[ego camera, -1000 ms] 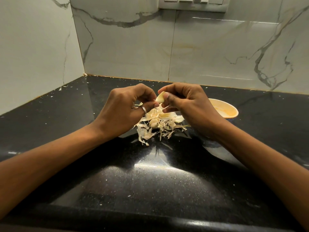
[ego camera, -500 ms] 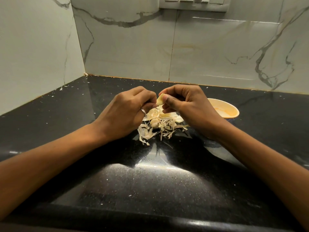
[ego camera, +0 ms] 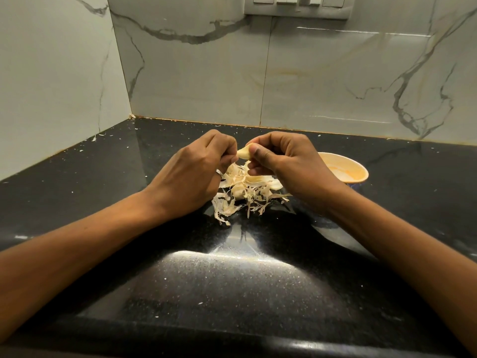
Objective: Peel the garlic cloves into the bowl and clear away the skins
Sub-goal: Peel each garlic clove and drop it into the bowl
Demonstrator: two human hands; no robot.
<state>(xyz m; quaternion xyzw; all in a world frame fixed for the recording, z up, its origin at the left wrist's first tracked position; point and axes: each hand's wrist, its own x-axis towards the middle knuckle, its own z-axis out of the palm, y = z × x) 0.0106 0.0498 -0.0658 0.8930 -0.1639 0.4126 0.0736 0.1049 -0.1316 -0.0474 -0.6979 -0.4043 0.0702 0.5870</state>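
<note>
At the middle of the frame we see the right hand [ego camera: 289, 166] pinching a pale garlic clove [ego camera: 244, 152] between thumb and curled forefinger, the grip narrow and closed on the clove's right end. The left hand [ego camera: 196, 174] meets it from the left, fingers curled tight, their tips pressed against the clove's other end; whether they nip loose skin or the clove itself we cannot tell. A ring [ego camera: 219, 173] glints on a left finger, low on the hand. The clove sits lifted above the counter, between the two hands.

Right below the hands we find a heap of garlic skins [ego camera: 245, 195], papery strips lying on the black countertop [ego camera: 232, 280], partly hidden under both hands. To the right of centre, just behind the right wrist, stands the bowl [ego camera: 360, 167], orange inside, its left side covered by the hand; what it holds we cannot make out. Small white flecks dot the counter. Marble wall [ego camera: 309, 73] fills the upper frame, with a switch plate [ego camera: 296, 9] at the top edge
</note>
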